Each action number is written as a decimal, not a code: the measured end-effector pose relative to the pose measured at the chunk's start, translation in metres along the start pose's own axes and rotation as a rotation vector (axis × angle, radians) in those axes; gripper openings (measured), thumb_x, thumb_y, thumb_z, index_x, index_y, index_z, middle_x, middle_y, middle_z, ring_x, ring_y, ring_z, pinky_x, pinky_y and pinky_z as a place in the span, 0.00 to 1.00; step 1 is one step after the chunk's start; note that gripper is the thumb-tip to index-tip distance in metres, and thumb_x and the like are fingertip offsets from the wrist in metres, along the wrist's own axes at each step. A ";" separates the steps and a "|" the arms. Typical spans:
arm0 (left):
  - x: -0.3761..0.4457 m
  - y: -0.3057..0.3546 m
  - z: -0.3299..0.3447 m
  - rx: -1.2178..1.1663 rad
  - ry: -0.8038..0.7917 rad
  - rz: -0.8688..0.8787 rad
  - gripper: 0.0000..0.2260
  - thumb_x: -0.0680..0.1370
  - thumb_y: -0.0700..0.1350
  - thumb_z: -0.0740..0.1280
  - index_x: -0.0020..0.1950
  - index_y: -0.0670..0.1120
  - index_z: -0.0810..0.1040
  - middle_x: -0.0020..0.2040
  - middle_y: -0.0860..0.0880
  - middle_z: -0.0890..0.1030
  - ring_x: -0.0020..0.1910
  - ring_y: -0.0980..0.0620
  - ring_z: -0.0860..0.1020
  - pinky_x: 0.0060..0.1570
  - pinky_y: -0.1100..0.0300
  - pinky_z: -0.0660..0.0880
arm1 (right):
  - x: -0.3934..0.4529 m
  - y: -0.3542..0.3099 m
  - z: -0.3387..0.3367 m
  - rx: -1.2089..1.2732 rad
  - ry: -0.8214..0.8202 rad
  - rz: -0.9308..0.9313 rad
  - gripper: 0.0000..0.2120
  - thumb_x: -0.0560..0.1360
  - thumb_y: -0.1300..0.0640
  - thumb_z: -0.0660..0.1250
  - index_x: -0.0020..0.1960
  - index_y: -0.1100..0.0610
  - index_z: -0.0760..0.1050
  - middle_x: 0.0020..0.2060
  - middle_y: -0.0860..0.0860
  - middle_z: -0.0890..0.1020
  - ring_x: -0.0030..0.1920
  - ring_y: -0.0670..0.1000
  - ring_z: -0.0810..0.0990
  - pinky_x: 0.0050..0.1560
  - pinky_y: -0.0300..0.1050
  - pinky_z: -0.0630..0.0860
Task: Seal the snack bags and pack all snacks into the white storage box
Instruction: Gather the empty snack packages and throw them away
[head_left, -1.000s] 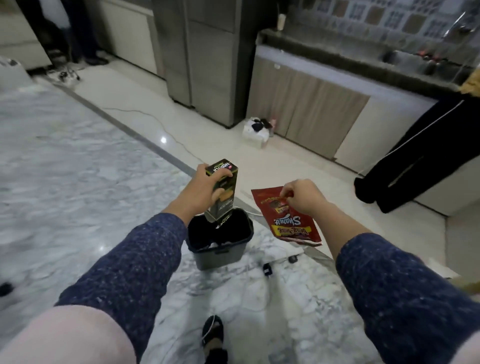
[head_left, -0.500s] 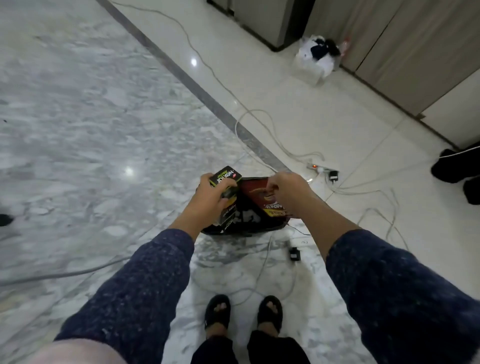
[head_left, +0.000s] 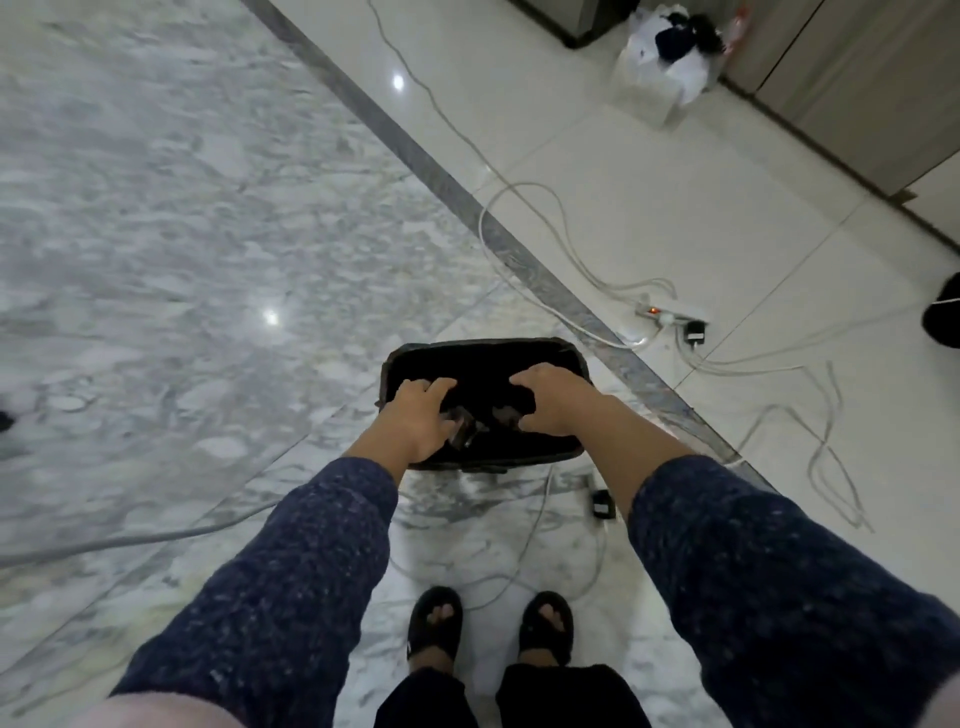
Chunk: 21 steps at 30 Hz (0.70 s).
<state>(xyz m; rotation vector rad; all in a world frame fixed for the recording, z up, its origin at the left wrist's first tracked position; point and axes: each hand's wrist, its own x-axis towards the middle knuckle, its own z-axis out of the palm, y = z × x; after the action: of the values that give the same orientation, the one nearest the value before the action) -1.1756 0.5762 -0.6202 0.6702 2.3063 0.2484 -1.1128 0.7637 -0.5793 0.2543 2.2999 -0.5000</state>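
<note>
A dark bin with a black liner stands on the marble floor, and everything else is placed here in relation to it. Both hands reach down into its opening. The left hand is at the near left side of the bin, with the fingers spread and bent downward over something dark and shiny; whether it grips this thing or only presses on it, I cannot tell. The right hand is at the right side of the opening, fingers also bent down into the black inside, and its hold is not clear either. The snacks cannot be made out clearly in the bin; the inside is too dark.

Just behind the bin on the right, a grey stone strip runs diagonally across the floor. Beyond this strip, to the right of the bin, a white power strip lies with a black plug and several loose white cables. More cables lie on the near side of the bin, beside a small black adapter. Nearer still are two feet in dark sandals. Far behind the bin, to the right, a white bag with dark things in it sits against a cabinet.
</note>
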 end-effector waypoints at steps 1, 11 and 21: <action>-0.007 0.010 -0.015 0.020 -0.013 0.007 0.27 0.79 0.49 0.62 0.76 0.48 0.56 0.73 0.41 0.62 0.72 0.42 0.60 0.67 0.49 0.66 | -0.012 0.000 -0.012 -0.010 -0.011 0.019 0.34 0.76 0.52 0.66 0.77 0.55 0.54 0.76 0.55 0.55 0.74 0.57 0.62 0.70 0.50 0.66; -0.091 0.174 -0.226 0.266 0.181 0.154 0.22 0.81 0.52 0.58 0.71 0.42 0.65 0.69 0.41 0.67 0.67 0.42 0.67 0.63 0.50 0.69 | -0.190 0.001 -0.200 -0.076 0.291 0.144 0.29 0.75 0.48 0.64 0.71 0.61 0.65 0.69 0.58 0.70 0.68 0.58 0.70 0.67 0.51 0.69; -0.193 0.350 -0.378 0.322 0.588 0.563 0.19 0.78 0.53 0.62 0.61 0.40 0.72 0.59 0.41 0.73 0.60 0.40 0.72 0.56 0.50 0.70 | -0.415 0.007 -0.315 -0.044 0.784 0.394 0.15 0.76 0.49 0.62 0.45 0.62 0.70 0.43 0.56 0.75 0.53 0.61 0.78 0.44 0.44 0.69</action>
<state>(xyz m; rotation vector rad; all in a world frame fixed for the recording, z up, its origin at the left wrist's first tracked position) -1.1783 0.7748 -0.1069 1.5896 2.6811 0.3725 -1.0239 0.8915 -0.0817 1.0044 2.8889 -0.1480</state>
